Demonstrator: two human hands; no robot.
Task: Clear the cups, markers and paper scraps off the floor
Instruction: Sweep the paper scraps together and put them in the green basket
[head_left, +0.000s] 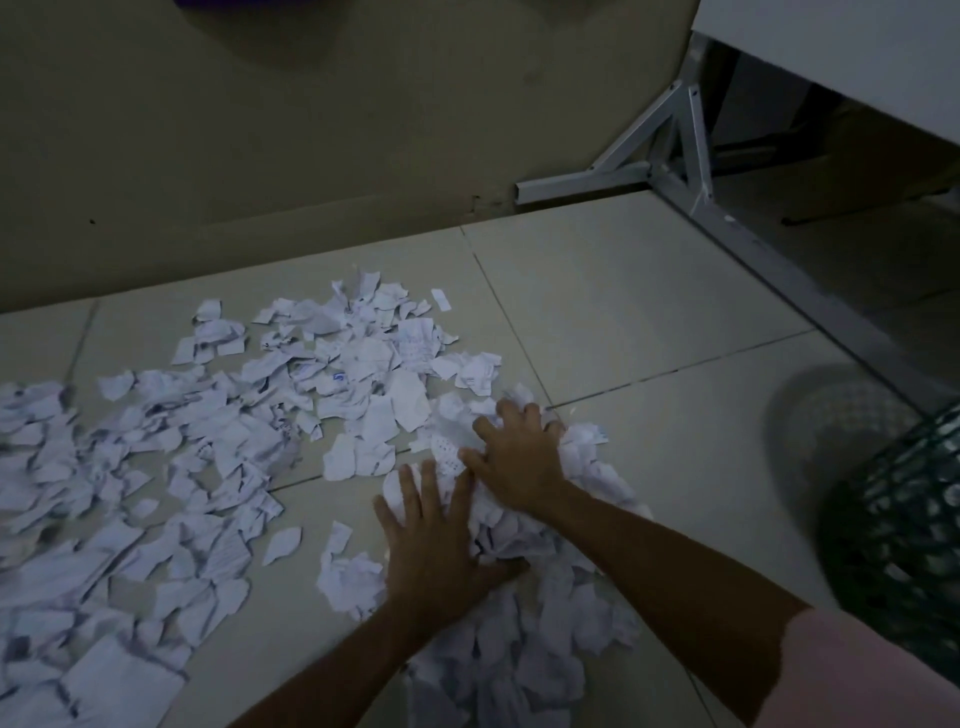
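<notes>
Scraps of torn white paper with blue writing (291, 415) cover the pale tiled floor (649, 312), and you have both hands pressed onto the bunched heap of crumpled white paper (519, 597) nearest your knees. Your left hand (436, 540) lies flat on the heap's left flank, fingers spread and straight; your right hand (519, 457) sits just beyond it, fingers apart and slightly bent over the far edge. The heap runs from under your palms back toward you, so it lies between and beneath both hands. The dark green mesh wastebasket (893, 530) stands to your right, nearer the right arm, so the scoop probably has to swing that way. No cups or markers are visible.
</notes>
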